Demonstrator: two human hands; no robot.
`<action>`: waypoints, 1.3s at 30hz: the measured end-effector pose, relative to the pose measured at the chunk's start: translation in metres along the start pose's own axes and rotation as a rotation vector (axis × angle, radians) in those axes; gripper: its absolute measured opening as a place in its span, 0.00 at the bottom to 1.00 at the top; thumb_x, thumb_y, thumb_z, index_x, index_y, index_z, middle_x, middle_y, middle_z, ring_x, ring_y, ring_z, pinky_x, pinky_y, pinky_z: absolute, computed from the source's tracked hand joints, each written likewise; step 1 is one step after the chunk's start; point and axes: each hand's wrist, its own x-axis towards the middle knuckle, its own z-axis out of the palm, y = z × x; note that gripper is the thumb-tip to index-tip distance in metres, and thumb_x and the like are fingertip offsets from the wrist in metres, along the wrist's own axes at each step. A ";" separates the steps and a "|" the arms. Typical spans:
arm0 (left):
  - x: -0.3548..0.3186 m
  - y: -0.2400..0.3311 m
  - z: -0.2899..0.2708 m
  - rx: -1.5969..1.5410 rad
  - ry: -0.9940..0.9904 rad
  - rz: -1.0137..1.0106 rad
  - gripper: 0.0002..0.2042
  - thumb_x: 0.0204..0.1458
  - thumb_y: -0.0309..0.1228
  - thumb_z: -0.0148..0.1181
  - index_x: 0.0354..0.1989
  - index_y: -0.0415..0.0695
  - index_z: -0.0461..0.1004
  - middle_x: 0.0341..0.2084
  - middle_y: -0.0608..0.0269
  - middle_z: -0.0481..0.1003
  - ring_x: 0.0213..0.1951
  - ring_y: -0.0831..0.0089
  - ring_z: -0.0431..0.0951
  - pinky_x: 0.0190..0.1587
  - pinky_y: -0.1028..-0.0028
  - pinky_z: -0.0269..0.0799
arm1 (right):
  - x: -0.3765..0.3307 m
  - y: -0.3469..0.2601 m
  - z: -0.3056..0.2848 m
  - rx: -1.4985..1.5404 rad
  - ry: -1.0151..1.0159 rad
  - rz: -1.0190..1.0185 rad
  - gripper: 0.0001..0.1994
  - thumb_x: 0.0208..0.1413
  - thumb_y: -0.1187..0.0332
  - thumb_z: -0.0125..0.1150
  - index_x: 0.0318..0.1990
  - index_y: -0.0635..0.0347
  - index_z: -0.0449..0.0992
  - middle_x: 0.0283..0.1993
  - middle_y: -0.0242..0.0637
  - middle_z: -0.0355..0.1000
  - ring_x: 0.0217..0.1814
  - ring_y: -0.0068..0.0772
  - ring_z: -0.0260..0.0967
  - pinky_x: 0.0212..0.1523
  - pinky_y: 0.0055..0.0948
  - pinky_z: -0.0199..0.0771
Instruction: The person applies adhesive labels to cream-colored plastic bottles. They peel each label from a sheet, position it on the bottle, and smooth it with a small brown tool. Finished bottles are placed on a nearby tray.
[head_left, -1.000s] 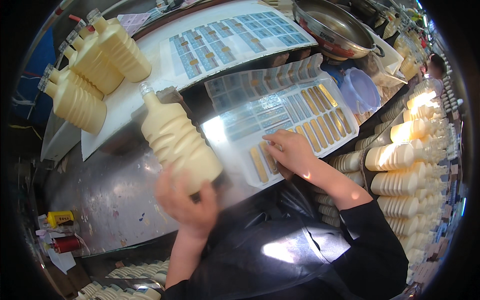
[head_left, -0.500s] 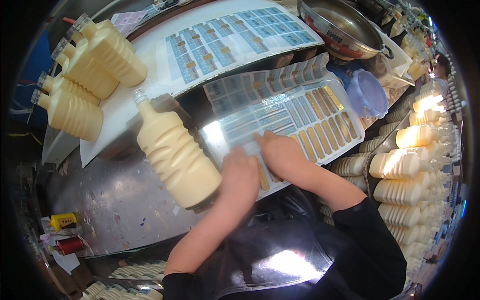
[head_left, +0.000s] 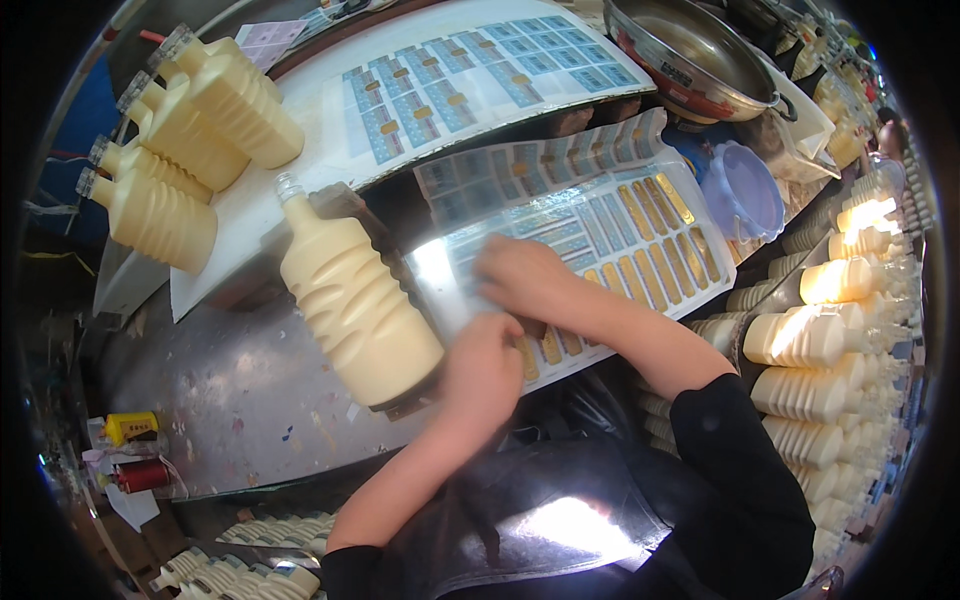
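Note:
A cream-coloured bottle (head_left: 360,295) with a clear-topped neck and wavy ribs lies tilted in front of me, its base by my left wrist. My left hand (head_left: 482,368) is beside that base, fingers curled together over the near edge of a label sheet (head_left: 560,232). Farther up the sheet, my right hand (head_left: 525,280) has its fingers bunched and bent. Whatever either hand pinches is hidden or too small to make out. Rows of gold strips and pale blue labels fill the sheet, with glare at its left side.
Several filled cream bottles (head_left: 160,215) stand on the white board at the left. More label sheets (head_left: 450,85) lie at the back. A metal pan (head_left: 690,60) and a lilac bucket (head_left: 742,190) sit back right. Stacked bottles (head_left: 800,335) crowd the right side. A yellow container (head_left: 130,428) is far left.
My right hand has moved left and slightly up over the label sheet. My left hand has shifted slightly down and right, so the two hands are farther apart. The bottle stays in place.

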 end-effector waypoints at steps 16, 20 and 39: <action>0.006 0.038 -0.029 -0.891 0.270 -0.209 0.10 0.61 0.23 0.63 0.50 0.38 0.74 0.35 0.68 0.77 0.35 0.84 0.73 0.38 0.81 0.70 | -0.033 -0.065 -0.061 1.346 0.149 0.394 0.12 0.56 0.75 0.69 0.47 0.65 0.76 0.35 0.31 0.76 0.21 0.13 0.67 0.22 0.14 0.64; -0.011 0.049 -0.064 -0.837 0.180 -0.292 0.05 0.62 0.27 0.63 0.42 0.38 0.80 0.29 0.69 0.79 0.29 0.86 0.72 0.34 0.83 0.68 | -0.033 -0.080 -0.080 1.380 0.033 0.388 0.24 0.54 0.78 0.67 0.60 0.67 0.73 0.33 0.31 0.74 0.19 0.13 0.65 0.20 0.12 0.61; 0.022 -0.053 -0.179 -0.751 0.515 -0.256 0.07 0.61 0.30 0.65 0.37 0.39 0.78 0.31 0.70 0.78 0.34 0.85 0.73 0.40 0.80 0.69 | 0.090 -0.131 -0.027 0.844 0.116 0.279 0.05 0.55 0.72 0.69 0.34 0.64 0.81 0.31 0.26 0.78 0.32 0.13 0.72 0.35 0.17 0.72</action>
